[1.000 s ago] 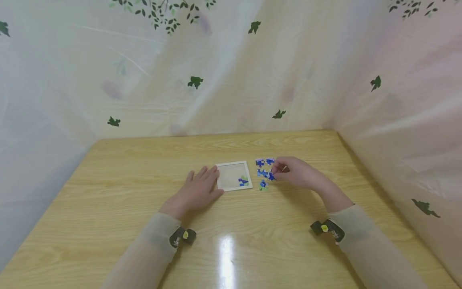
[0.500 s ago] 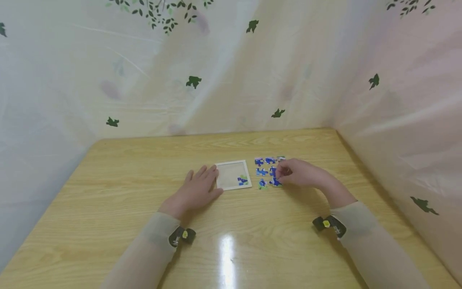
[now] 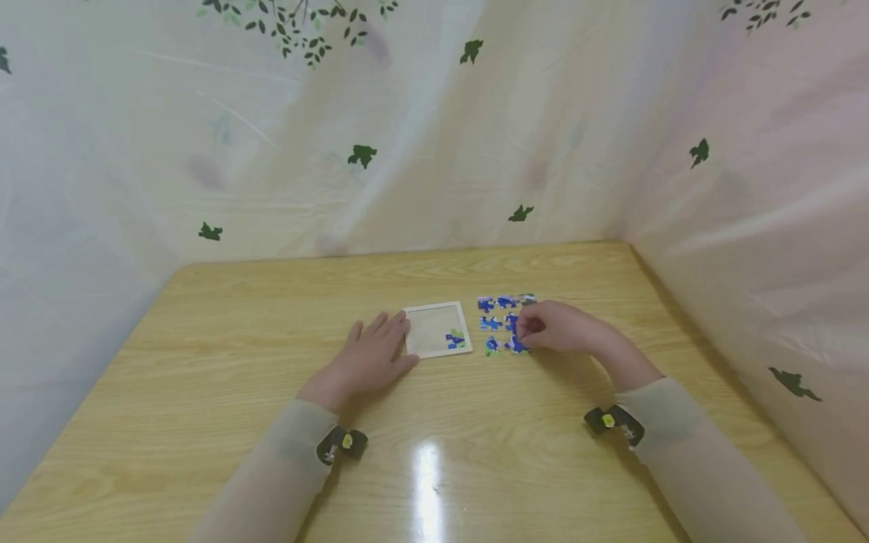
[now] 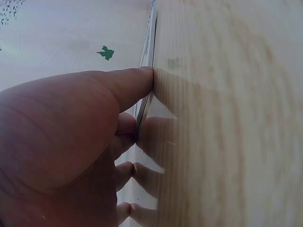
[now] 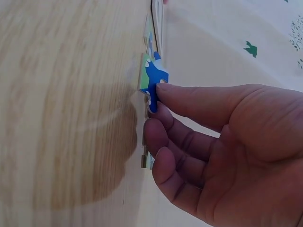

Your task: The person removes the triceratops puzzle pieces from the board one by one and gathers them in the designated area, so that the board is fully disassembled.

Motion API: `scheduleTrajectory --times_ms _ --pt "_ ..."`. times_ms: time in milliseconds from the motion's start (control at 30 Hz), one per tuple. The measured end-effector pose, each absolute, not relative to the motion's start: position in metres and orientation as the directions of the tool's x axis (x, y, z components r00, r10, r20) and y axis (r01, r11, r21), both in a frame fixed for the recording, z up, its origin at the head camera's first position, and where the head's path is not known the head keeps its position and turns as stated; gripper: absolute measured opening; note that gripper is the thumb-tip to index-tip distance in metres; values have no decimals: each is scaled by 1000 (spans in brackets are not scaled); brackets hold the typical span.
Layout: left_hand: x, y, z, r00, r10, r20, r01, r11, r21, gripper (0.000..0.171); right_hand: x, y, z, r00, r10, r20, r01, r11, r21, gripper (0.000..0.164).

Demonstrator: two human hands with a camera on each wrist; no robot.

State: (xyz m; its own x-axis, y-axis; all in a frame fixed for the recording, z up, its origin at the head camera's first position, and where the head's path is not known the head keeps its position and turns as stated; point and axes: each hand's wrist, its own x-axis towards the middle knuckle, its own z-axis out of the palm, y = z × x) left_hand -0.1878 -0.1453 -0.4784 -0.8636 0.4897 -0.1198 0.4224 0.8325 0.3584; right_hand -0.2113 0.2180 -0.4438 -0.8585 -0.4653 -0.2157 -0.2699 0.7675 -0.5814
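Note:
In the head view, a small white-rimmed puzzle frame (image 3: 445,354) lies on the table. A few blue and green pieces (image 3: 455,339) fill its near right corner. My left hand (image 3: 370,356) rests at the frame's left side, fingers spread; in the left wrist view the thumb (image 4: 135,82) touches its edge. To the right of the frame, my right hand (image 3: 566,328) pinches a blue and green jigsaw piece (image 5: 154,78) between thumb and fingertips. That piece is tilted up in the right wrist view. The hand partly covers the loose pieces behind it.
Several loose jigsaw pieces (image 3: 491,323) lie in rows between the frame and my right hand. The wooden table (image 3: 285,302) ends at a pale leaf-printed curtain (image 3: 434,173) behind and at the sides.
My right hand has shifted slightly right, and the piece at its fingertips has moved right and towards me, beside the nearest row. The left hand has stayed on the frame.

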Motion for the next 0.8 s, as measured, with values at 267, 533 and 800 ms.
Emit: scheduleTrajectory --times_ms 267,533,800 --pt "-187 -145 -478 -865 489 -117 425 836 348 78 -210 216 -445 -866 -443 -231 -265 800 -538 4" --pt "-188 -145 -481 -865 486 -121 422 837 347 79 -210 214 -446 -878 -423 -225 -262 816 -515 4" --pt "-189 -145 -481 -865 488 -117 426 838 341 79 -207 212 -443 -892 -388 -232 -227 828 -512 4"
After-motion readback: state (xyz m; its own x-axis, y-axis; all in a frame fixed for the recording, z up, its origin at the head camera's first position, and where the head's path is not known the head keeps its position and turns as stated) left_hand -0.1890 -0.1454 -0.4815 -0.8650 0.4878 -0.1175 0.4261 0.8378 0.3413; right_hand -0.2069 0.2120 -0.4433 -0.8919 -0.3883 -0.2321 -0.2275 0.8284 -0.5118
